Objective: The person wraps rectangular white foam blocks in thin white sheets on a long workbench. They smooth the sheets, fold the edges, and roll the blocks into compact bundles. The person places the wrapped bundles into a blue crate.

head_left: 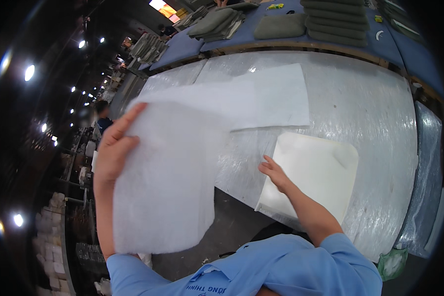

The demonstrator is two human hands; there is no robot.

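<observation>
My left hand (117, 148) is raised at the left, its thumb and fingers closed on the upper edge of a soft white sheet of batting (167, 182). The sheet hangs down in front of my left arm, past the table's near edge. Above the table's near edge, my right hand (275, 173) holds nothing, and its fingers are apart. Beside that hand lies a cream foam cushion pad (315, 172) with rounded corners. Farther back, another white batting piece (281, 96) lies flat; the raised sheet partly overlaps it in view.
The table (380, 148) has a shiny, plastic-covered top. Behind it, blue tables (232, 44) carry stacks of grey-green cushions (335, 22). A green plastic bag (393, 264) hangs at the right near corner. A person (103, 116) is far off at left.
</observation>
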